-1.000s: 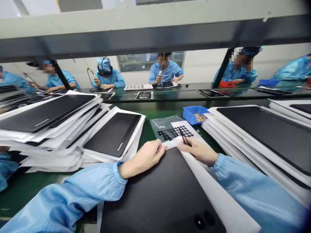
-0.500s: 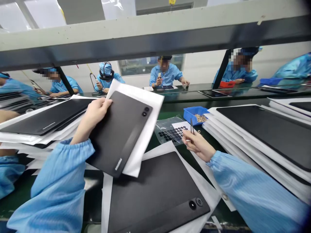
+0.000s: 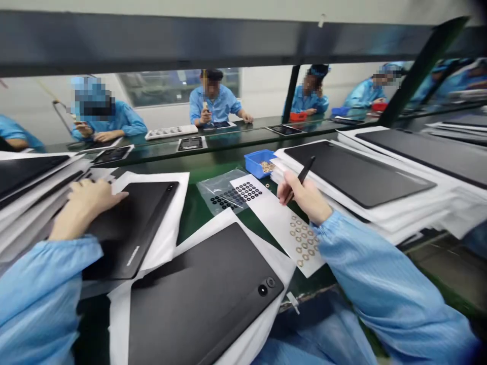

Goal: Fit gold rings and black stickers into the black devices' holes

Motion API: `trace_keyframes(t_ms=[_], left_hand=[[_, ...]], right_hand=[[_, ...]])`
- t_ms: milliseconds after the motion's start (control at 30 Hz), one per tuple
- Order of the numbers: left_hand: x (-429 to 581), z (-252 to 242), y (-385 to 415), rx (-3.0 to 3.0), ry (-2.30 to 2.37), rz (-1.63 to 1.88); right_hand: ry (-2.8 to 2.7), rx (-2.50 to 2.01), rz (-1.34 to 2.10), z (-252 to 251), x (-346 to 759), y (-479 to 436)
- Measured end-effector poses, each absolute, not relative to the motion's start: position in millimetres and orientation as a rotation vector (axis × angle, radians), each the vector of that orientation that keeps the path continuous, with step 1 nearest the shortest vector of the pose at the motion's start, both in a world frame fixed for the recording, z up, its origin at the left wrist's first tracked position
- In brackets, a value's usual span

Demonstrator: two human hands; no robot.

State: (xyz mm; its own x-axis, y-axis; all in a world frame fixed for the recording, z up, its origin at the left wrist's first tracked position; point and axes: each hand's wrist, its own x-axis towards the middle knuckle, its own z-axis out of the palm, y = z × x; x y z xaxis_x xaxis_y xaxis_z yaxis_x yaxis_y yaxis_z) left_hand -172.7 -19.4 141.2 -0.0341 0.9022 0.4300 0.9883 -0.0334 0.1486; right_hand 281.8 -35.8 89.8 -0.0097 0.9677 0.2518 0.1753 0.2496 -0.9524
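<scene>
My left hand (image 3: 87,203) lies with fingers spread on the left part of a black tablet (image 3: 146,223), which rests back up on a white sheet. Its thumb reaches across the tablet's surface. In my right hand (image 3: 300,195) dark tweezers (image 3: 307,170) are gripped, pointing up, above a white strip (image 3: 262,215) that carries black rings and gold-coloured rings (image 3: 304,241). Directly before me another black tablet (image 3: 205,299) sits on a white sheet, with two round camera lenses (image 3: 266,286) at its right corner.
A clear bag (image 3: 213,187) lies beside the strip. Behind it stands a blue bin (image 3: 255,165) of small tan parts. Stacks of tablets with white sheets rise at the right (image 3: 353,170) and left (image 3: 23,203). A shelf beam (image 3: 171,43) crosses overhead; several co-workers sit opposite.
My left hand has lowered its tablet and sheet to the table at the left, and its fingers have spread. The right hand still holds the tweezers. The view has turned right.
</scene>
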Motion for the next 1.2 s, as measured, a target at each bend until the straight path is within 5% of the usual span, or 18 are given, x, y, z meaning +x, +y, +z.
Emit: trace_keyframes(t_ms=[100,167,367,1200], left_hand=[[-106,154,-40,-1.998,-2.006,-0.414],[-39,147,-64,-2.376,-1.569,-0.484],[115,67,-96,-3.041,-0.903,-0.24],[120,36,-82,-3.202,-0.822,-0.217]], right_hand=[[-1.464,-1.37,0.957,70,306,-63],[-1.486,-1.49,0.981,54,316,-79],[-1.662,-1.323,0.724,26,332,-97],[-1.32,-1.258,0.822,21,325,-107]])
